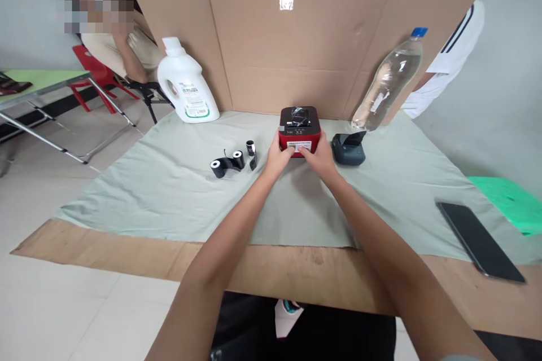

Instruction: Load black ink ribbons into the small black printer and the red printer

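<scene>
A small box-shaped printer (300, 131), red with a black top, is held between my two hands near the middle of the cloth. My left hand (277, 157) grips its left side and my right hand (320, 158) its right side. Both thumbs lie on the white label at its front. Something clear and shiny, like plastic film, sits on its top. Just right of my right hand stands a dark portable printer (348, 152) with its lid raised. Left of my left hand lie a pair of black ribbon rolls (227, 165) and another small roll (251, 153) with a loose strip.
A white jug (186, 84) and a tilted clear bottle (389, 82) lean by the cardboard screen (300, 39). A phone (478, 240) lies at the right edge of the cloth (169, 192). One person (122, 51) sits at the left; another's white sleeve (459, 45) shows behind the screen.
</scene>
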### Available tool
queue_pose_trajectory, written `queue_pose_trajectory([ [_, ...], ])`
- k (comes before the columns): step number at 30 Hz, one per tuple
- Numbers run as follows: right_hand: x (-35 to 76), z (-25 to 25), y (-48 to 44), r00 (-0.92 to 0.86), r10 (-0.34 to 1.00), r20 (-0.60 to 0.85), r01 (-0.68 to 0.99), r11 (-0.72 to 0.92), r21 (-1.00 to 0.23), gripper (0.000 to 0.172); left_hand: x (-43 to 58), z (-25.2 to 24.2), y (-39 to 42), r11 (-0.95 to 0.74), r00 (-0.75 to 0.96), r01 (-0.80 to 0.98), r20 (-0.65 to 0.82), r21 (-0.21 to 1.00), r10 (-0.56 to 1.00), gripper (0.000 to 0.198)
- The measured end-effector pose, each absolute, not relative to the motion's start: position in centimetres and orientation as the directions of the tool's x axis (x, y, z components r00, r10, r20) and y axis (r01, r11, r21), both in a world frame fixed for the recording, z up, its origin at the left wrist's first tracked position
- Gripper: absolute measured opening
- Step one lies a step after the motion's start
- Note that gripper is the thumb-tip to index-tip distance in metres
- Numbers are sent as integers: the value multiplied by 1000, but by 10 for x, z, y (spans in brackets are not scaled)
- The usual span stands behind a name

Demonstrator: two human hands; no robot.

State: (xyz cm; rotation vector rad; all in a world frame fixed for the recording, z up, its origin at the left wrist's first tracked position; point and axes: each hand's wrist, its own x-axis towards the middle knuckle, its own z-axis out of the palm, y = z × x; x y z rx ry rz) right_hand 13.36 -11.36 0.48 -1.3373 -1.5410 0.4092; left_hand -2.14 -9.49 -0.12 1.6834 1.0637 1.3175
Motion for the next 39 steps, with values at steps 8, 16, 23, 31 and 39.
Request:
queue_pose_trajectory([
  [8, 127, -7, -238, 161, 861, 482, 484, 357, -799, 72, -61, 2, -233, -451, 257, 285, 386, 846, 886, 104],
  [16, 114, -15, -255, 144, 869, 473, 500, 348, -793, 75, -70, -16, -247, -375, 235, 202, 327, 905, 915, 107],
  [23, 119, -25, -256, 127, 871, 474, 523, 348, -778, 76, -72, -27, -246, -322, 251, 116, 286, 939, 925, 109],
  [31, 125, -27, -254, 134, 863, 487, 501, 365, -785, 81, -72, -25, -243, -437, 191, 158, 407, 885, 893, 95],
  [39, 131, -28, -253, 131, 882, 452, 406, 368, -836, 55, -97, -14, -217, -616, 146, 626, 703, 479, 696, 43],
])
